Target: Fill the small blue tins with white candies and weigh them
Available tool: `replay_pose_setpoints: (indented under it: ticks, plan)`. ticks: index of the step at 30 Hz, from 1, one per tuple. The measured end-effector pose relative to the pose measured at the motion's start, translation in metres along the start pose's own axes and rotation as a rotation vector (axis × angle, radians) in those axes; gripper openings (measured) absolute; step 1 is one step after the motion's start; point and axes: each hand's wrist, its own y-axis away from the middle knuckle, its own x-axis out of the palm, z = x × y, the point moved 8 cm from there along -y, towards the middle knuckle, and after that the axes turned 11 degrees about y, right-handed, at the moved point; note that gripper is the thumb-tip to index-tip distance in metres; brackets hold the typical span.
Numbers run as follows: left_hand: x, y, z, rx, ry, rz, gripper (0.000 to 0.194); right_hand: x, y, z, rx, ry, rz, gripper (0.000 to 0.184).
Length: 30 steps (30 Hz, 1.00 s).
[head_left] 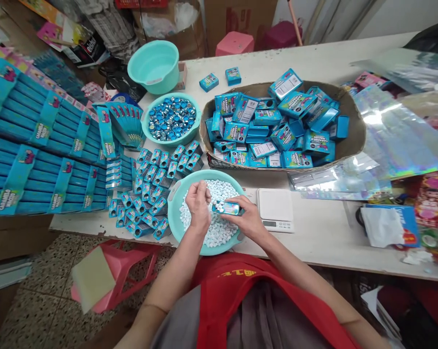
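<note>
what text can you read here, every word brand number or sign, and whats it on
"CARAMELO": blue boxes; word below looks like "MACIZO"
"eish", last letters unclear: black box
Yellow characters: apron, creased, illegible
Too small or blurred: stacked packs, scale markings, other print

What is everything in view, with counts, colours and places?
Held box: 1, blue, in right hand
Pellets: many, white, in pellet basin
Pellet basin: 1, turquoise, below hands
Metal caps: many, silver and blue, in second basin
Third basin: 1, turquoise, behind second
Upright boxes: many, blue, left
Carton: 1, brown, centre-back, full of blue boxes
Loose boxes: 2, blue, behind carton
Display packs: many, blue, far left
Scale: 1, white, right of pellet basin
Stools: 3, pink to maroon, behind and left
Table: 1, whitish
Left hand, right hand: 1 each, bare, over pellet basin
</note>
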Motion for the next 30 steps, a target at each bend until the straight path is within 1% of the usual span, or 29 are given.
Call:
replay_pose_setpoints:
  ticks: [1,2,3,5,6,7,8,11,14,15,17,19,20,22,23,24,25,27,29,30]
  plan:
    - [-0.002,0.0,-0.001,0.039,-0.125,0.033,0.025,-0.002,0.001,-0.002,0.016,0.004,-0.007,0.034]
    - [-0.001,0.001,-0.002,0.07,-0.253,0.102,0.023,-0.004,0.001,-0.004,0.032,0.009,-0.016,0.034]
    - [0.004,0.004,0.002,0.076,-0.364,0.215,0.025,-0.006,0.002,-0.006,0.043,0.013,-0.025,0.033]
    - [0.014,0.015,0.016,-0.003,-0.466,0.481,0.034,-0.009,0.003,-0.009,0.049,0.023,-0.026,0.031]
    - [0.016,0.022,0.025,-0.068,-0.462,0.575,0.034,-0.01,0.004,-0.01,0.051,0.028,-0.02,0.03]
    - [0.017,0.026,0.031,-0.129,-0.444,0.619,0.031,-0.01,0.004,-0.012,0.055,0.032,-0.015,0.03]
    - [0.016,0.028,0.036,-0.171,-0.426,0.618,0.027,-0.011,0.005,-0.013,0.064,0.034,-0.013,0.03]
    - [0.007,0.02,0.041,-0.185,-0.408,0.49,0.02,-0.014,0.006,-0.017,0.091,0.031,-0.005,0.034]
    - [-0.007,0.005,0.043,-0.214,-0.365,0.348,0.024,-0.016,0.007,-0.019,0.113,0.017,0.021,0.035]
    - [-0.014,0.0,0.044,-0.214,-0.388,0.312,0.025,-0.018,0.007,-0.019,0.121,0.006,0.024,0.035]
    - [-0.025,-0.008,0.041,-0.161,-0.524,0.286,0.027,-0.022,0.007,-0.018,0.113,-0.037,0.019,0.036]
    - [-0.034,-0.015,0.038,-0.104,-0.669,0.29,0.031,-0.028,0.008,-0.015,0.079,-0.097,0.012,0.036]
    - [-0.037,-0.019,0.037,-0.1,-0.696,0.283,0.034,-0.03,0.007,-0.014,0.064,-0.126,0.007,0.036]
    - [-0.039,-0.023,0.038,-0.153,-0.653,0.248,0.04,-0.037,0.007,-0.015,0.048,-0.173,-0.015,0.037]
    - [-0.035,-0.024,0.039,-0.188,-0.606,0.243,0.042,-0.041,0.006,-0.016,0.046,-0.188,-0.033,0.037]
    - [-0.027,-0.023,0.039,-0.211,-0.552,0.259,0.045,-0.045,0.004,-0.018,0.046,-0.195,-0.057,0.038]
    - [-0.013,-0.02,0.038,-0.22,-0.496,0.301,0.046,-0.05,0.003,-0.02,0.049,-0.193,-0.082,0.038]
    - [0.024,-0.009,0.035,-0.215,-0.415,0.457,0.046,-0.059,0.0,-0.025,0.067,-0.167,-0.123,0.037]
    - [0.062,0.004,0.036,-0.203,-0.405,0.62,0.04,-0.067,-0.002,-0.031,0.095,-0.134,-0.151,0.035]
    - [0.075,0.008,0.039,-0.212,-0.416,0.654,0.034,-0.071,-0.003,-0.034,0.11,-0.123,-0.159,0.035]
